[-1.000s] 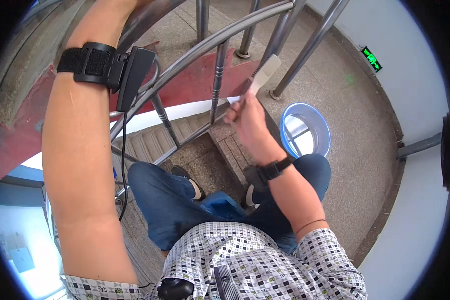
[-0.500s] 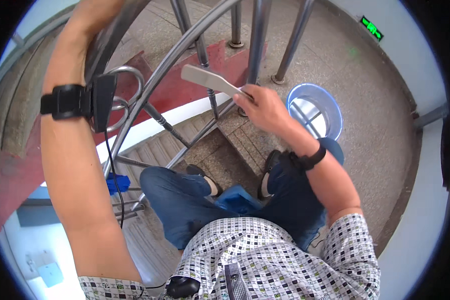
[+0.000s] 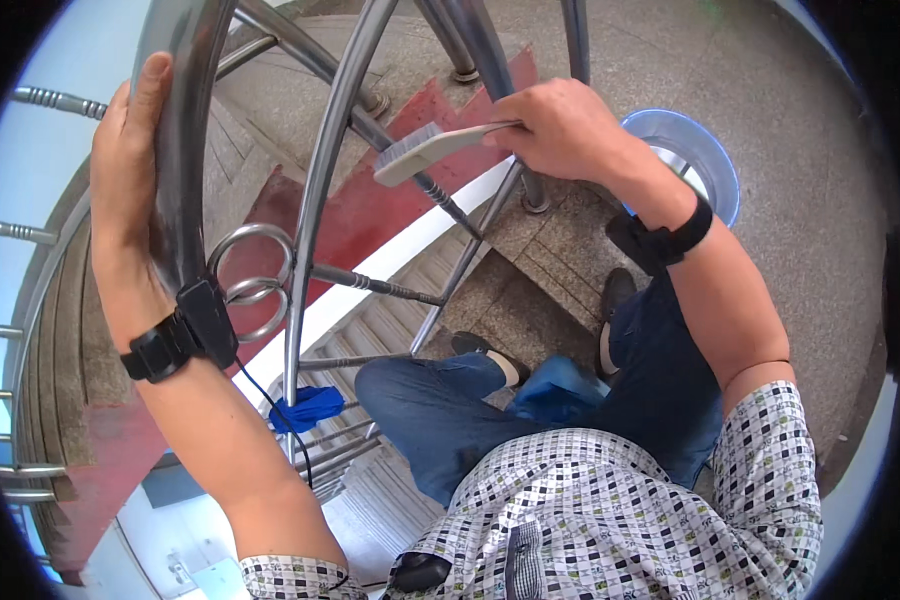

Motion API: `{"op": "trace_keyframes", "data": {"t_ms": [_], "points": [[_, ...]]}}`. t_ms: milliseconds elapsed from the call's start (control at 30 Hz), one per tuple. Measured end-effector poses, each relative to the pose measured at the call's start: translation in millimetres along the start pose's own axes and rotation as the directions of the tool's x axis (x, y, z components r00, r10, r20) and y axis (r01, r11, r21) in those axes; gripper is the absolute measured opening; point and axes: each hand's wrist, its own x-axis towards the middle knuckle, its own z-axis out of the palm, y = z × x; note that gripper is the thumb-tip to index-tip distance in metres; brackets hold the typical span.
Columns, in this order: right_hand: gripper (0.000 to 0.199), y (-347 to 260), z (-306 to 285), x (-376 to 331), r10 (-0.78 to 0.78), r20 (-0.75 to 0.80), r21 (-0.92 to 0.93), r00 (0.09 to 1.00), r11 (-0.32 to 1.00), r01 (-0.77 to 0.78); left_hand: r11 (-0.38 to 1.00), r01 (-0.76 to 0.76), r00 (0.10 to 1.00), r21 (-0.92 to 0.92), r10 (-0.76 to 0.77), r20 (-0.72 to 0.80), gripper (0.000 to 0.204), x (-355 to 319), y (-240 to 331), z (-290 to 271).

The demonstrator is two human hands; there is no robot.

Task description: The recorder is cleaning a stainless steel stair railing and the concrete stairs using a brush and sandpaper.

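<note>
My left hand [image 3: 125,175] is wrapped around the thick metal handrail [image 3: 183,130], its thumb lying along the side. My right hand [image 3: 560,130] is closed on the thin handle of a brush [image 3: 430,155]. The brush has a pale, flat back and grey bristles, which face up and away. Its head is close to a slanted metal bar [image 3: 338,150] of the railing; I cannot tell whether they touch. Metal rings [image 3: 253,270] are fixed between the handrail and the bar, just past my left wrist.
A clear bucket [image 3: 727,170] with a blue rim stands on the speckled floor at right. A blue cloth [image 3: 308,408] hangs on the lower railing. Red-painted stair edges [image 3: 270,215] run behind the bars. A blue object [image 3: 560,390] sits between my legs, over the steps.
My view has shifted left, bringing my whole left hand on the handrail into sight. My right hand has turned the brush, so its bristles now show.
</note>
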Motion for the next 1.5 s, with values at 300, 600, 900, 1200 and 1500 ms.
{"op": "trace_keyframes", "data": {"t_ms": [300,600,900,1200,1500], "points": [[0.018,-5.7,33.2,25.4,-0.109,-0.026,0.057,0.994,0.992,0.110,0.999,-0.047,0.998,-0.027,0.046,-0.049,0.085,-1.7,13.4,6.1],[0.019,28.2,23.3,11.1,-0.117,-0.013,0.023,0.993,0.993,0.118,0.999,0.031,0.999,0.019,-0.031,-0.034,0.085,2.4,7.8,1.9],[0.021,20.1,22.0,20.7,-0.140,-0.013,0.002,0.990,0.990,0.140,0.998,0.060,0.998,0.019,-0.060,-0.023,0.087,-2.3,9.5,0.6],[0.020,1.4,39.8,28.3,-0.129,0.004,0.015,0.992,0.992,0.129,0.997,0.061,0.998,0.050,-0.060,-0.020,0.091,2.7,9.0,2.9],[0.019,33.9,22.7,22.8,-0.065,-0.042,0.040,0.997,0.997,0.067,0.995,0.000,0.999,0.103,0.005,-0.050,0.094,6.8,2.2,-2.1]]}}
